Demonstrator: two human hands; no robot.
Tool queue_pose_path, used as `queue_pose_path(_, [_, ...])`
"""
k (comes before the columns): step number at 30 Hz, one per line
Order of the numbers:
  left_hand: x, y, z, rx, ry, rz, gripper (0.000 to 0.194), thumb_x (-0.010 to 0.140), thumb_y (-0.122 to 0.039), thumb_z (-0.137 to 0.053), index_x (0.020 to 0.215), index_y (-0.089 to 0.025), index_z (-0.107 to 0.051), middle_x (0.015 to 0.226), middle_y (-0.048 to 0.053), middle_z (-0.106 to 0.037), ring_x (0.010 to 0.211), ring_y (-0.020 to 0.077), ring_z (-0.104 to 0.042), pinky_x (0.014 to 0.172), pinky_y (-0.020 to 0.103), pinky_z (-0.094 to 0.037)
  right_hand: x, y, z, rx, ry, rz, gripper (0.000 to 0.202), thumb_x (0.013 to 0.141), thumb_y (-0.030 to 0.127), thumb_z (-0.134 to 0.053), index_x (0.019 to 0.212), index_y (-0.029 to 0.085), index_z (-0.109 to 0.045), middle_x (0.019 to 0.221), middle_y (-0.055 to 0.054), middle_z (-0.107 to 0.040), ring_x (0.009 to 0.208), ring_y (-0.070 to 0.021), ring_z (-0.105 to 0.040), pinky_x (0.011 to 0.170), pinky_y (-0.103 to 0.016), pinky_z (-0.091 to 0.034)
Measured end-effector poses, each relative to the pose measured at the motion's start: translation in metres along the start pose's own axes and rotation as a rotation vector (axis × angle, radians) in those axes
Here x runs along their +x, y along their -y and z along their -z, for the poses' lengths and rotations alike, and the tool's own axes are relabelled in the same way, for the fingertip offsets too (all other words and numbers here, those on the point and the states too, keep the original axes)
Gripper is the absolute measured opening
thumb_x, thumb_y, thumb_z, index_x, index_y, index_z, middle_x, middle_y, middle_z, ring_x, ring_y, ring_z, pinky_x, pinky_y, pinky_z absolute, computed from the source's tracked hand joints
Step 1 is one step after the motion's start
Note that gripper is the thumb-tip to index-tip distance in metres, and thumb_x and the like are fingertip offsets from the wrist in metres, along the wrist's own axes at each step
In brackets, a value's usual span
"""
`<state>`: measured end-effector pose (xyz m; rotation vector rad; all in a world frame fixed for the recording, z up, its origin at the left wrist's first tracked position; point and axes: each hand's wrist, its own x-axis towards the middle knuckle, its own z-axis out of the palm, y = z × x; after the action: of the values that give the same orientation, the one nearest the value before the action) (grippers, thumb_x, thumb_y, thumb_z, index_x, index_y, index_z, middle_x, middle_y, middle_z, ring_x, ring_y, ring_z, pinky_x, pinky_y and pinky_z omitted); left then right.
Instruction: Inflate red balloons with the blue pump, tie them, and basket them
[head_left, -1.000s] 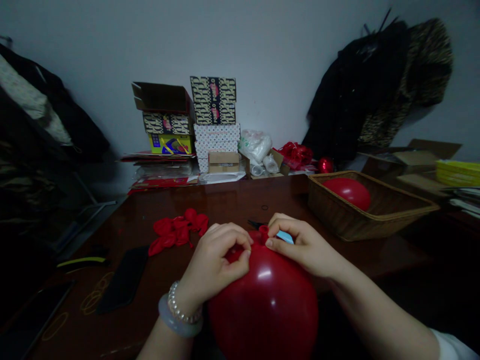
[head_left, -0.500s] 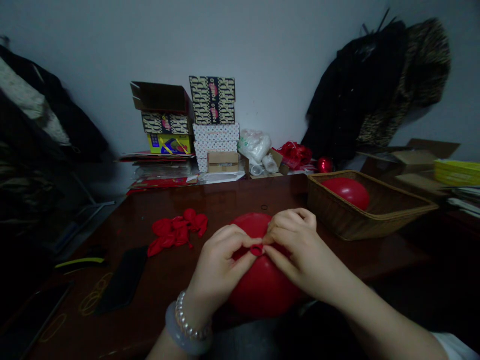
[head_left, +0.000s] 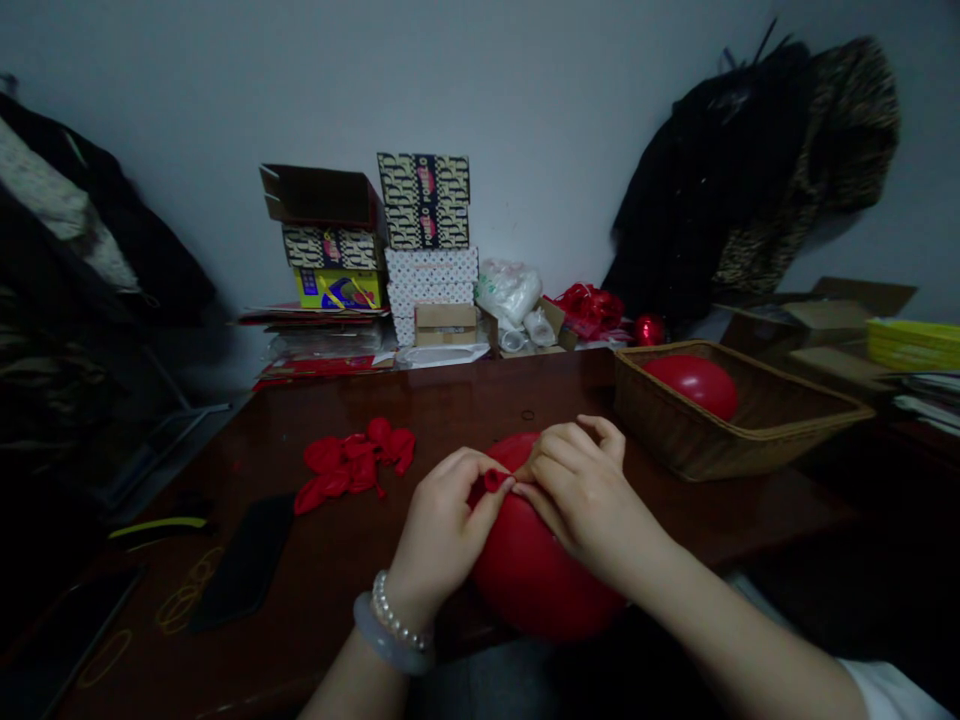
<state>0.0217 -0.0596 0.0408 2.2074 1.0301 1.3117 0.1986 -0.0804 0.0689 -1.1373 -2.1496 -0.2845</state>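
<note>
An inflated red balloon is in front of me at the near edge of the table, its neck pointing up toward me. My left hand, with a bead bracelet and a pale bangle at the wrist, pinches the rolled neck between thumb and forefinger. From the other side, my right hand pinches the same neck, its fingertips meeting the left ones. The balloon's open rim shows as a small ring by the left thumb. Both hands hide part of the balloon's top.
Several limp red balloons lie left on the dark table. Near them are a black phone-like slab and yellow rubber bands. At right, a wicker basket holds another inflated balloon. Stacked boxes stand behind.
The neck's rim has shifted left and slightly up between my fingers, with both hands moving along. The balloon's body has tilted to the right.
</note>
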Motion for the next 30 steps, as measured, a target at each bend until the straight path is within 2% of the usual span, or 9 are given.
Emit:
queue_pose_path(5, [-0.003,0.008,-0.015,0.121,-0.16,-0.006,0.004,0.084,-0.015,-0.058,0.087,-0.018,-0.06,0.085,0.004,-0.065,0.079,0.0161,-0.061,0.072,0.028,-0.048,-0.003,-0.004,-0.004,0.018,-0.046,-0.057,0.009,0.089,0.029,-0.063,0.087,0.021,-0.064,0.085,-0.002,-0.066,0.091,-0.0209,-0.058,0.103,-0.047,-0.023])
queue_pose_path(8, [-0.002,0.014,-0.015,0.143,-0.258,0.019,0.005,0.084,-0.018,-0.06,0.089,-0.018,-0.061,0.088,0.004,-0.067,0.082,0.0161,-0.063,0.074,0.028,-0.049,-0.01,-0.006,0.002,0.047,-0.038,-0.071,0.02,0.086,0.038,-0.066,0.097,0.022,-0.063,0.101,-0.005,-0.067,0.101,-0.0228,-0.059,0.104,-0.048,-0.024])
queue_pose_path(12, [0.0,0.023,-0.012,0.139,-0.359,0.068,0.007,0.083,-0.019,-0.061,0.089,-0.019,-0.063,0.091,0.004,-0.068,0.085,0.0166,-0.063,0.076,0.028,-0.05,-0.026,-0.012,0.008,-0.032,-0.021,-0.077,0.057,0.078,0.051,-0.07,0.124,0.023,-0.053,0.133,-0.011,-0.056,0.127,-0.0307,-0.046,0.11,-0.053,-0.021])
queue_pose_path(15, [0.0,0.031,-0.011,0.122,-0.445,0.107,0.004,0.082,-0.021,-0.062,0.086,-0.018,-0.063,0.087,0.004,-0.068,0.083,0.0168,-0.063,0.078,0.03,-0.049,-0.042,-0.019,0.007,-0.075,0.004,-0.146,0.09,0.07,0.055,-0.076,0.143,0.022,-0.034,0.149,-0.014,-0.039,0.14,-0.0356,-0.029,0.111,-0.057,-0.021])
queue_pose_path(18, [0.0,0.04,-0.01,0.053,-0.514,0.157,0.007,0.083,-0.025,-0.063,0.085,-0.018,-0.063,0.087,0.004,-0.068,0.083,0.017,-0.063,0.079,0.031,-0.05,-0.06,-0.029,0.004,-0.048,0.006,-0.246,0.113,0.063,0.054,-0.081,0.151,0.023,-0.016,0.158,-0.014,-0.019,0.144,-0.0374,-0.02,0.112,-0.059,-0.024])
queue_pose_path(21, [0.002,0.046,-0.011,-0.08,-0.534,0.204,0.009,0.083,-0.027,-0.063,0.082,-0.018,-0.061,0.087,0.004,-0.068,0.083,0.0162,-0.064,0.079,0.03,-0.051,-0.076,-0.04,-0.002,0.037,0.02,-0.33,0.128,0.061,0.048,-0.085,0.153,0.024,0.002,0.161,-0.014,-0.001,0.145,-0.0381,-0.014,0.112,-0.06,-0.025])
queue_pose_path(24, [0.004,0.05,-0.011,-0.245,-0.49,0.243,0.014,0.082,-0.029,-0.065,0.078,-0.017,-0.057,0.086,0.004,-0.069,0.079,0.0151,-0.065,0.075,0.028,-0.052,-0.088,-0.049,-0.008,0.118,0.004,-0.368,0.137,0.06,0.043,-0.086,0.151,0.024,0.014,0.16,-0.014,0.011,0.146,-0.0385,-0.006,0.113,-0.062,-0.022])
queue_pose_path(27, [0.005,0.054,-0.013,-0.378,-0.417,0.298,0.019,0.08,-0.032,-0.067,0.079,-0.016,-0.057,0.085,0.005,-0.069,0.073,0.0144,-0.066,0.071,0.028,-0.054,-0.093,-0.053,-0.013,0.183,-0.02,-0.394,0.138,0.06,0.039,-0.087,0.15,0.025,0.017,0.16,-0.015,0.01,0.146,-0.0378,-0.005,0.114,-0.061,-0.023])
queue_pose_path(30, [0.004,0.058,-0.016,-0.421,-0.381,0.338,0.023,0.08,-0.036,-0.067,0.081,-0.015,-0.057,0.086,0.007,-0.07,0.075,0.0155,-0.067,0.073,0.03,-0.055,-0.095,-0.051,-0.017,0.217,-0.056,-0.412,0.129,0.061,0.035,-0.086,0.152,0.029,0.005,0.16,-0.013,-0.001,0.145,-0.037,-0.013,0.113,-0.061,-0.026])
